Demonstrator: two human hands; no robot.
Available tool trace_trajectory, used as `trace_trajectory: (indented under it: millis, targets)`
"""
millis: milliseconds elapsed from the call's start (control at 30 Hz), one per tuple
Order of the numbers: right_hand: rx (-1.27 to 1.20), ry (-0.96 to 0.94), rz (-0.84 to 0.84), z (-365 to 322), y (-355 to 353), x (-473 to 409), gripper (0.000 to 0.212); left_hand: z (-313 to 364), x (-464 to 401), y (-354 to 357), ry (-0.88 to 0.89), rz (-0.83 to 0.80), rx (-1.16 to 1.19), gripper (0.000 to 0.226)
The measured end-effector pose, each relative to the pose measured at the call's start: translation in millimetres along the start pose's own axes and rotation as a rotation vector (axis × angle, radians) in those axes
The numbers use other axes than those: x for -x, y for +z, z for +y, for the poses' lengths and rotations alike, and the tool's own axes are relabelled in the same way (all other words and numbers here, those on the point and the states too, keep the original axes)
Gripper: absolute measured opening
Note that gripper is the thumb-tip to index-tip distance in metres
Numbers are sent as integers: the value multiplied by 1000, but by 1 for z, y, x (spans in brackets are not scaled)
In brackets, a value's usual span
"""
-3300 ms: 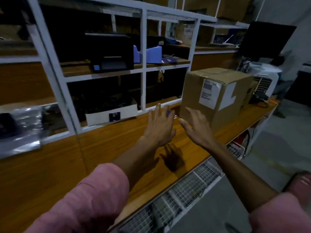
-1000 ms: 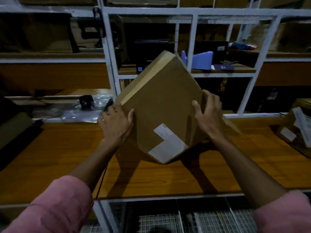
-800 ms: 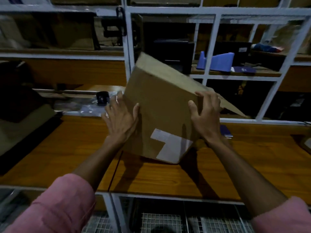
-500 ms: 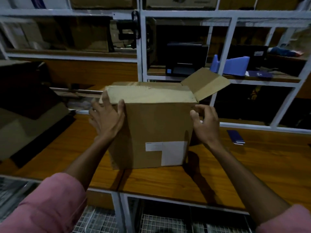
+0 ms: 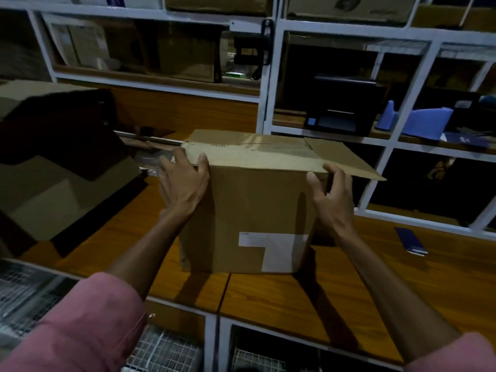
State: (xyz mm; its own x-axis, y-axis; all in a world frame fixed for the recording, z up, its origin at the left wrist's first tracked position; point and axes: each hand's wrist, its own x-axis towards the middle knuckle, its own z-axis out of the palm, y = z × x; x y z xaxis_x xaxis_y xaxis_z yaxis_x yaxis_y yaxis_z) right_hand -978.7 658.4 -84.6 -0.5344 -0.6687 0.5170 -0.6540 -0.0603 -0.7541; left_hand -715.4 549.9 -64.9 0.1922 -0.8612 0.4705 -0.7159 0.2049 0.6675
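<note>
Grip was 2-handed: your left hand [image 5: 182, 186] clasped the upper left corner of the cardboard box [image 5: 257, 205], thumb on the front face and fingers wrapped onto the left side. Your right hand [image 5: 332, 200] clasped the upper right corner, thumb pressed to the front face and fingers curled round the edge under the loose flap [image 5: 346, 159]. The 2 hands were well apart, with the box's full width between them. The box stood upright on the wooden bench [image 5: 402, 277], near its front edge. That 1 flap jutted out to the right, while the rest of the top lay closed. A white label [image 5: 279, 251] sat low on the right of the front face. A blue booklet [image 5: 410, 241] lay flat on the bench to the right, apart from the box. Behind, a black printer [image 5: 341, 106] sat on the white shelving [image 5: 264, 103].
</note>
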Motion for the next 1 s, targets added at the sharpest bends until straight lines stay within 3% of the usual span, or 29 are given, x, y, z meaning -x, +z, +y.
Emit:
trace_trajectory:
  millis: [233, 433, 633, 767, 867, 1000]
  targets:
    - [23, -4, 152, -67, 91, 21, 52, -90, -75, -40, 54, 40, -23, 51]
    - [106, 97, 286, -111, 150, 42, 50, -141, -132, -68, 233, -117, -39, 46]
    - [330, 207, 191, -142, 156, 50, 49, -132, -168, -84, 296, -362, -123, 48]
    - [679, 242, 82, -149, 138, 34, 64, -110, -190, -81, 360, -498, -183, 49]
    - [871, 237, 100, -158, 133, 22, 59, -107, -189, -75, 361, -564, -167, 53]
    - [828, 339, 51, -158, 129, 2, 50, -106, -188, -70, 427, -643, -229, 58]
